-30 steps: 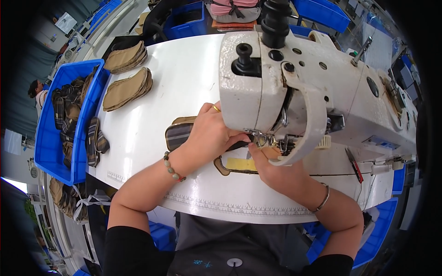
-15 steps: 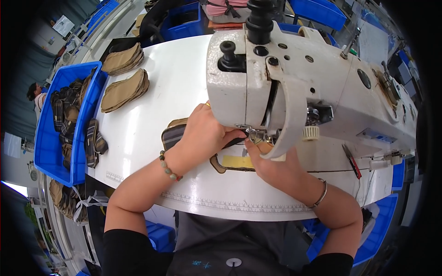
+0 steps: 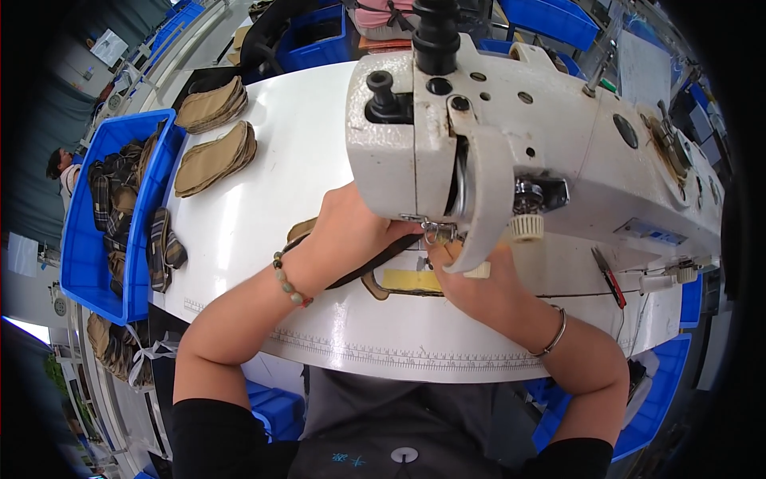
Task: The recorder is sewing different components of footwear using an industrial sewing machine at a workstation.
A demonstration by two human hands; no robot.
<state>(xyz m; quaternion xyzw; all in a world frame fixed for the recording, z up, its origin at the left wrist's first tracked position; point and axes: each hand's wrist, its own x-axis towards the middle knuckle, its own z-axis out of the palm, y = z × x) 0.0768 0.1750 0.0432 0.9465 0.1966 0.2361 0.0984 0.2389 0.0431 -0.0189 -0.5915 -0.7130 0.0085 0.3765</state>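
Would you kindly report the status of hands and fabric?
Left hand on dark fabric, at the machine. Right hand alongside, fingertips partly hidden by machine. Red-handled tool apart, to the right.

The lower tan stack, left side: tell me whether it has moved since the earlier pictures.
No: judged against the left edge of the white tabletop, the lower tan stack keeps its place.

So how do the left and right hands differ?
The left hand reaches over the dark fabric; the right hand sits right of the yellow strip, partly behind the white guard. The left wears a beaded bracelet; the right, a metallic bangle. Both bring their fingers close together at the sewing machine.
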